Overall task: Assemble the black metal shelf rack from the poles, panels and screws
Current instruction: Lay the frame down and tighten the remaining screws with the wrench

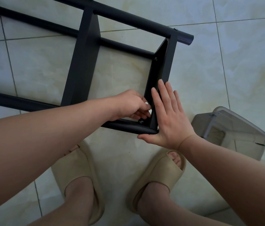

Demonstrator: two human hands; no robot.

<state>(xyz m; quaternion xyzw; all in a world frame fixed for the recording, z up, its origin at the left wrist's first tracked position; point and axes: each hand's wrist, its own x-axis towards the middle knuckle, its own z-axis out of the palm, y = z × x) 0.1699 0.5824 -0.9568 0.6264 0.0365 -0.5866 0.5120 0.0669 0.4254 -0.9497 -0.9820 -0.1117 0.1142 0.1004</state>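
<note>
The black metal rack [81, 62] lies on its side on the tiled floor, with poles running left to right and panels joining them. My right hand [169, 115] presses flat, fingers straight, against the outer face of the end panel [161, 66], its thumb by the tip of the near pole [128, 127]. My left hand [131, 105] reaches inside the frame, its fingers curled at the panel's near corner; what they pinch is hidden. A screw [141, 122] sits in the near pole just below the left fingers. Another screw [156, 58] shows higher on the end panel.
A translucent plastic container [236, 134] stands on the floor to the right of the rack's end. My two feet in beige slides [78, 170] are just below the near pole. Pale floor tiles [226, 70] surround the rack.
</note>
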